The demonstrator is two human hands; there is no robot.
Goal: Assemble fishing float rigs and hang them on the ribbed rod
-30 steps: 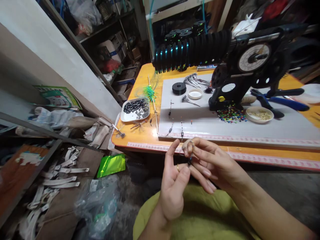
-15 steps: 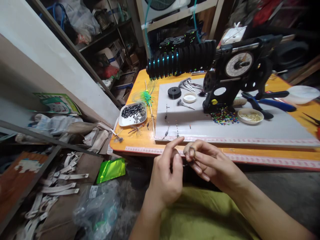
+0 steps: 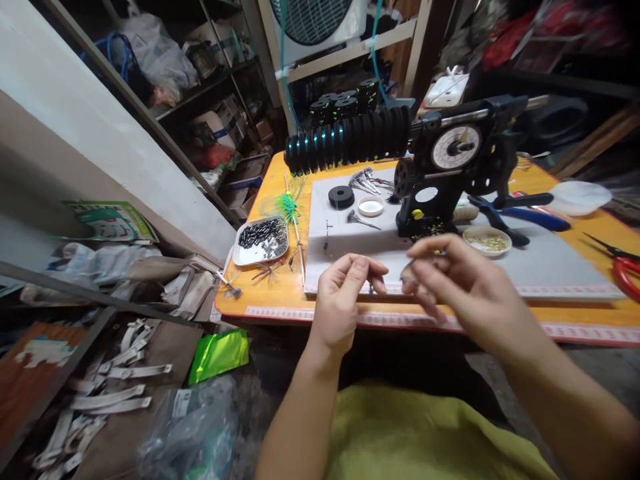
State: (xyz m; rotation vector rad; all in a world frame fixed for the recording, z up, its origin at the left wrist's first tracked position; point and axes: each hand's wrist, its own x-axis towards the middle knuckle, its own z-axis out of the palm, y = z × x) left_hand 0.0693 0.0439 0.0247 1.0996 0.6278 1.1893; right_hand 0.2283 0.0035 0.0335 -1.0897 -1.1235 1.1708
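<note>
My left hand [image 3: 345, 297] is held above the table's front edge, thumb pressed against the curled index finger. Whatever may be pinched there is too small to see. Beside it, my right hand [image 3: 457, 283] is smeared by motion, its thumb and index finger closed together and the other fingers bent below. What it grips cannot be made out. A gap separates the two hands. Beyond them on the grey board [image 3: 345, 267] lie a black spool [image 3: 341, 196], a small white dish [image 3: 371, 206] and a shallow dish of gold-coloured pieces [image 3: 487, 241].
Behind the board's middle stands a black machine [image 3: 445, 173] with a dial and a long row of spools [image 3: 350, 141]. A white tray [image 3: 239, 253] of black pieces is at left. Blue-handled pliers [image 3: 535, 217] and red-handled scissors [image 3: 625, 270] lie at right.
My hands have moved apart and upward over the board. The left index finger, stretched out before, is now curled against the thumb. My right hand has moved right, and the view has shifted slightly.
</note>
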